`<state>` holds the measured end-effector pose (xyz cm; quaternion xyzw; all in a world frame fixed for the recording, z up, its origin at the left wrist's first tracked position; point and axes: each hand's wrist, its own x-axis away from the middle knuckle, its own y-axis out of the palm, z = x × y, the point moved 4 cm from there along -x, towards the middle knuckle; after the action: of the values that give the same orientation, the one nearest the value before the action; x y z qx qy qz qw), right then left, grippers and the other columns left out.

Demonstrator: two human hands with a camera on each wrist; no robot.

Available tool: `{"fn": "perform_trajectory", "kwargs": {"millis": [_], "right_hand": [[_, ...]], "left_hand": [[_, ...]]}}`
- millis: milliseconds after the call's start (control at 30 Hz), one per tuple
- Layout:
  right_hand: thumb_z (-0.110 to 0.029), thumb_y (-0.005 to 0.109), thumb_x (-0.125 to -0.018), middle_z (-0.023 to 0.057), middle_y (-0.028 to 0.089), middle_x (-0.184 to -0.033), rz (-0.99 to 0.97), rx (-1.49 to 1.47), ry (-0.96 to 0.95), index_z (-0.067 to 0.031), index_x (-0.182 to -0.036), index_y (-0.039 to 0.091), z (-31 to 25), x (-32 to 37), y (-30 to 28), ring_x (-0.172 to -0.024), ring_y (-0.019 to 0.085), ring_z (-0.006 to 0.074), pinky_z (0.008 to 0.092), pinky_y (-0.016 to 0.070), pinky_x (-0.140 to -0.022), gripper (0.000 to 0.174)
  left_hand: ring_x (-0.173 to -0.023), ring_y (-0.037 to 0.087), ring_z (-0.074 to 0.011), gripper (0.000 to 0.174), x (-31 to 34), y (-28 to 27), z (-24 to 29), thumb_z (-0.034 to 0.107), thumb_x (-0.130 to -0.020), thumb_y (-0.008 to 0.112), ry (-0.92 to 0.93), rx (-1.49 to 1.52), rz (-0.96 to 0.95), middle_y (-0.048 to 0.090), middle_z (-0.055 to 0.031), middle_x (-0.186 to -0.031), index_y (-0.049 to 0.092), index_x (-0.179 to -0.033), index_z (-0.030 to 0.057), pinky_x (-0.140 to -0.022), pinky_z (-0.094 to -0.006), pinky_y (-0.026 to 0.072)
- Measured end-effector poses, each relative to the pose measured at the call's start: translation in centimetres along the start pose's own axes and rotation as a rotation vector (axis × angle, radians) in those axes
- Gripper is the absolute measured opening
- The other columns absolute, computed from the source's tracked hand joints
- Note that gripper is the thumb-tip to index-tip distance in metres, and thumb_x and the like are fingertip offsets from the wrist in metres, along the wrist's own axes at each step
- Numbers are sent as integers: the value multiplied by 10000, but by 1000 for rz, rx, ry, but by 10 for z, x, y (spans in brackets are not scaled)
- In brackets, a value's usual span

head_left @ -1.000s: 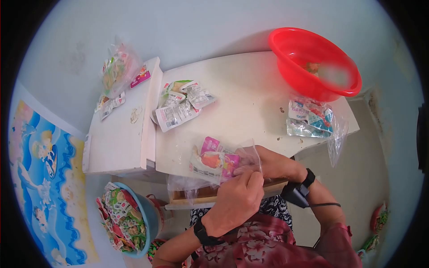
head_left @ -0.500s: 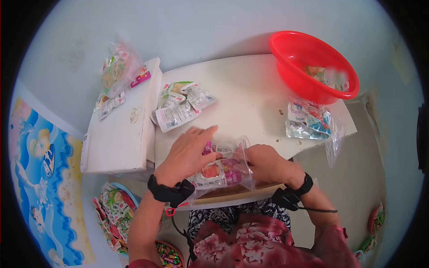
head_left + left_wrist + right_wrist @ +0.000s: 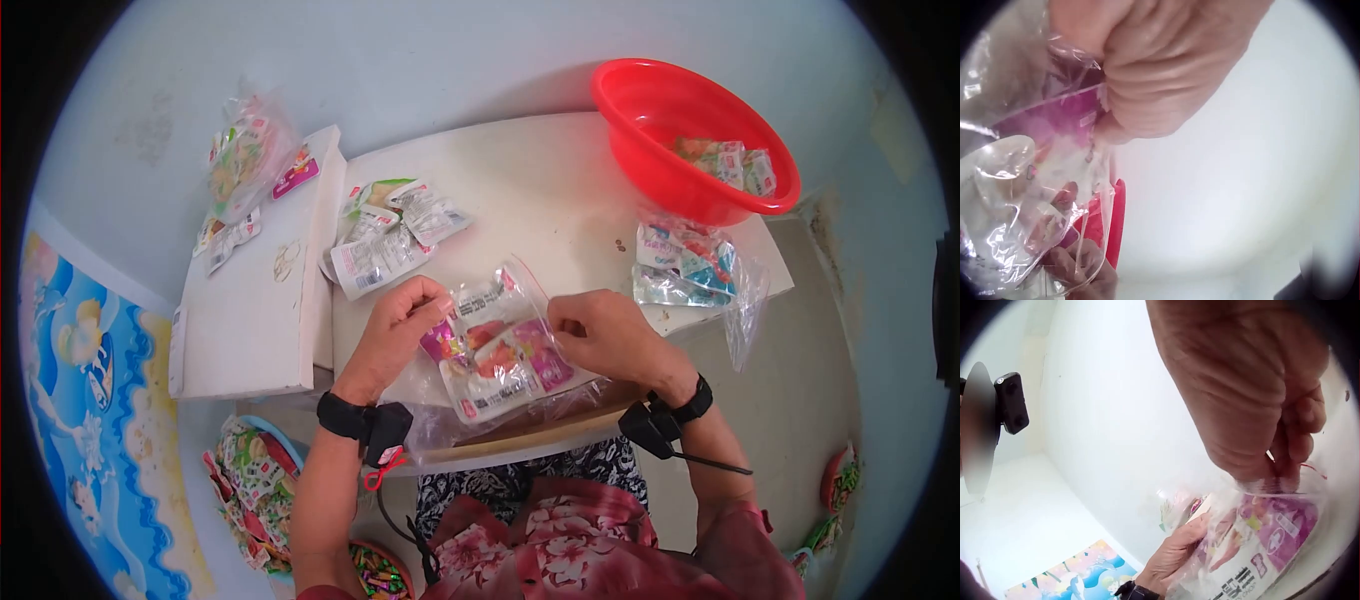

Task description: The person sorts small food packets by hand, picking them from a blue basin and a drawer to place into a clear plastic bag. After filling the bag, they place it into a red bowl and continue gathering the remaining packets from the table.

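Over the front edge of the desk I hold up a clear plastic bag (image 3: 505,290) containing white and purple snack pouches (image 3: 520,355). My left hand (image 3: 398,322) pinches the bag's left side, beside a purple pouch corner. At the opposite side, my right hand (image 3: 612,335) grips the bag's edge with curled fingers. In the right wrist view the right fingertips (image 3: 1285,478) press together on the clear film, just above a purple pouch end (image 3: 1288,528). The left wrist view shows the left hand (image 3: 1160,69) bunching the shiny film.
A red basin (image 3: 640,150) holding packets (image 3: 735,165) stands at the back right. Before it lies a bagged blue-white pouch (image 3: 685,265). Silver pouches (image 3: 385,262) lie left of centre; a filled bag (image 3: 245,165) sits on the raised left shelf. A drawer (image 3: 545,425) is beneath my hands.
My left hand has moved from beside my right hand to the bag's left side, where it now pinches. The bag has been raised and tilted, spread between both hands.
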<state>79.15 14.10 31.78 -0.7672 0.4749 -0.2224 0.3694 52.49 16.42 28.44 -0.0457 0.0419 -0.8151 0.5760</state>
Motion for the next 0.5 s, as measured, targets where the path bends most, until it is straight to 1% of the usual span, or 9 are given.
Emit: {"fn": "perform_trajectory", "kwargs": {"millis": [33, 67, 167, 267, 367, 467, 500], "right_hand": [[-200, 688, -848, 120, 726, -935, 44, -42, 11, -69, -891, 687, 0, -2, -2, -837, 685, 345, 444, 533, -713, 138], [-198, 698, -852, 113, 729, -977, 87, -83, 20, -64, -887, 682, 0, -4, -5, -848, 683, 339, 443, 533, -713, 140], [-236, 745, -884, 109, 706, -1146, 389, 49, -168, -66, -926, 693, 10, -4, -13, -935, 683, 324, 423, 544, -751, 182], [-303, 778, -913, 137, 676, -1245, 286, -361, -38, -60, -1053, 700, 19, -2, -4, -1013, 684, 307, 406, 549, -808, 291], [-322, 768, -949, 175, 677, -1240, 211, -475, 37, -21, -1184, 661, 18, 8, 6, -1030, 689, 251, 382, 553, -828, 397], [-329, 773, -953, 155, 716, -1078, 358, -713, -85, 13, -1229, 618, 4, 6, 25, -896, 684, 179, 344, 548, -753, 466], [-318, 774, -955, 129, 701, -993, 349, -653, -7, 15, -1190, 630, 4, 6, 25, -832, 649, 158, 328, 526, -712, 433]], "left_hand": [[-866, 531, -25, 134, -2, 0, 0, 167, -1040, 637, 16, 83, 23, 616, 56, -926, 646, -1017, 35, -795, -210, 445], [-872, 526, -25, 142, -3, 1, 1, 173, -1049, 628, 26, 96, 21, 609, 57, -928, 641, -1019, 34, -805, -208, 442], [-880, 517, -25, 153, -3, 4, 1, 184, -1064, 612, 61, 98, 15, 593, 59, -931, 632, -1029, 36, -819, -204, 437], [-878, 519, -23, 141, -2, 2, -3, 182, -1061, 613, 78, 46, 29, 588, 58, -931, 631, -1040, 44, -811, -206, 433], [-886, 516, -26, 136, 2, 0, -5, 179, -1064, 608, 65, 73, 68, 584, 58, -935, 624, -1039, 46, -815, -205, 430], [-889, 513, -28, 133, 3, 1, -5, 173, -1066, 602, 94, 107, 60, 582, 57, -940, 618, -1035, 45, -812, -206, 427], [-888, 510, -29, 131, 4, 1, -6, 170, -1067, 600, 106, 104, 50, 580, 56, -941, 617, -1034, 44, -811, -208, 426]]}}
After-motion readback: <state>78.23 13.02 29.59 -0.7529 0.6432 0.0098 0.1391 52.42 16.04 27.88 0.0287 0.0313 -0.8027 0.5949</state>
